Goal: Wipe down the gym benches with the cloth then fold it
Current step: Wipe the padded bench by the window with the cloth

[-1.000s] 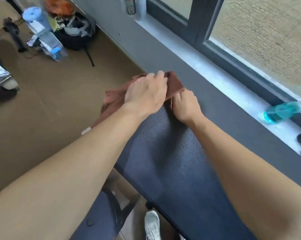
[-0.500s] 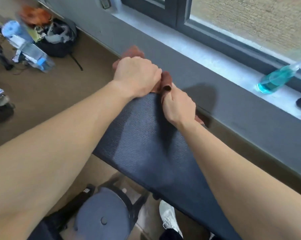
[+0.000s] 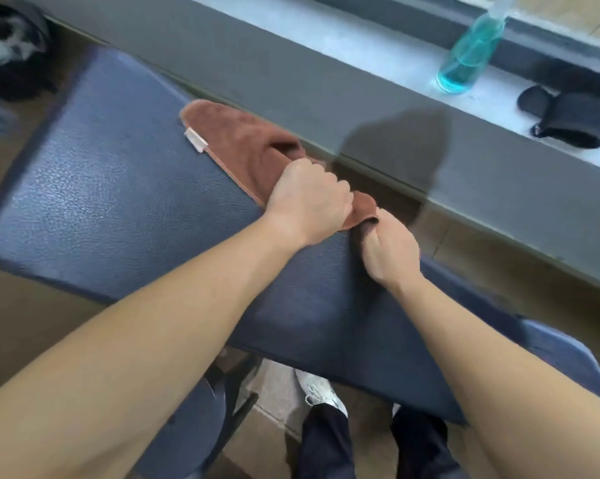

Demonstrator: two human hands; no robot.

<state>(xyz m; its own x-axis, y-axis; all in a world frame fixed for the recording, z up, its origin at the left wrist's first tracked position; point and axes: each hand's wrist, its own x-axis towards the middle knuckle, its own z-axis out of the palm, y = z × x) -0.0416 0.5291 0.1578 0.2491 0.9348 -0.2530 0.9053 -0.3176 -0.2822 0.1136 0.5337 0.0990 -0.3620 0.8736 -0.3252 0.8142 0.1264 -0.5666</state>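
Apparently the folding step is in hand, though blur leaves wiping possible. The cloth (image 3: pixel 243 143) lies stretched along the far edge of the bench (image 3: pixel 112 188). The left hand (image 3: pixel 308 202) is clenched around its middle and the right hand (image 3: pixel 390 250) pinches its near end. Next, I judge, that end needs carrying over squarely.

A grey wall (image 3: pixel 291 81) runs beneath a pale windowsill (image 3: pixel 378 53), with brown floor (image 3: pixel 32 323) below.
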